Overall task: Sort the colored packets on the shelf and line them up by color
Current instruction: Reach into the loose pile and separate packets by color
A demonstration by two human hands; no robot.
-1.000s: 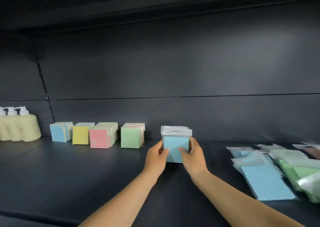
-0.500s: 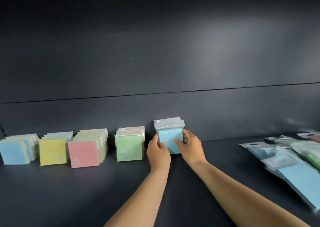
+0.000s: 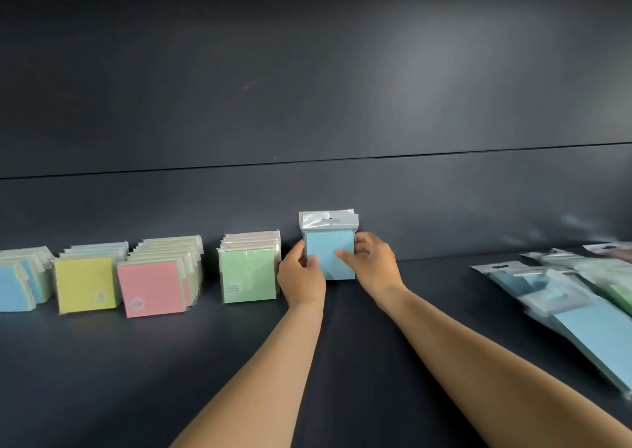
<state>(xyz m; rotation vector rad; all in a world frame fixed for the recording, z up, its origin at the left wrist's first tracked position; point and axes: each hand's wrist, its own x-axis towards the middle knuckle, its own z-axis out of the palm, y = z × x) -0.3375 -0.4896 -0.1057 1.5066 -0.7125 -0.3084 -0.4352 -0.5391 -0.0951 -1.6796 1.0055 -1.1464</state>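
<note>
Placing step: blue packets (image 3: 330,259) upright on shelf (image 3: 102,379), just right of green stack (image 3: 249,275). Left hand (image 3: 301,276) and right hand (image 3: 372,266) both clamped on bundle's sides. Next, likely: square against back wall, release, fetch from loose pile (image 3: 574,297) at right.

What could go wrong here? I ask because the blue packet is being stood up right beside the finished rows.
1. The blue packet, upright between the left hand and right hand, may tip once released; nothing visibly props it.
2. The left hand sits close to the green stack and could nudge it.
3. The loose packets overlap at right, so colours may get mixed.
</note>
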